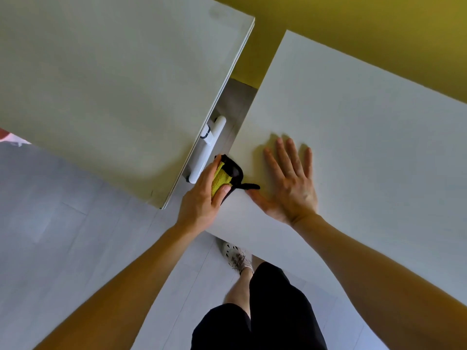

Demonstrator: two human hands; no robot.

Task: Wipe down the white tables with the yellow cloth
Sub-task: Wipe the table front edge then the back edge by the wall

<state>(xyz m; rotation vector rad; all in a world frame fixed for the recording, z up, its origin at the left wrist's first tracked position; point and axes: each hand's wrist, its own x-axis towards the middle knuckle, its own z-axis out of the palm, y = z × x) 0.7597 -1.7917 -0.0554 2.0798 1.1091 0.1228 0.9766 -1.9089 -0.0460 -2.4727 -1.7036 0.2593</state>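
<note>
**Desk:** Where are you on the wipe-down?

**Operator:** I'm at the right-hand counter [366, 122], on its edge beside the gap. My left hand [202, 198] is curled round the yellow cloth [219, 179], thumb and fingers clamped on it. The cloth is bunched, its black trim trailing onto the surface, and it's pressed against that edge. My right hand [290, 183] lies flat on the same counter just beside the cloth, fingers spread, holding nothing.

**Desk:** So how much is done?

**Operator:** I can't say for sure. Neither top shows streaks, damp patches or dirt, so nothing marks wiped from unwiped. My guess is I'm mid-job on this counter, working its edge, with the wide stretch beyond my right hand possibly left.

**Desk:** And the other one?

**Operator:** The left-hand counter [101, 72] sits across the gap, where a white bar [209, 147] shows below. No hand or cloth touches it. I can't tell whether it's been wiped, so I'd count it as possibly outstanding.
</note>
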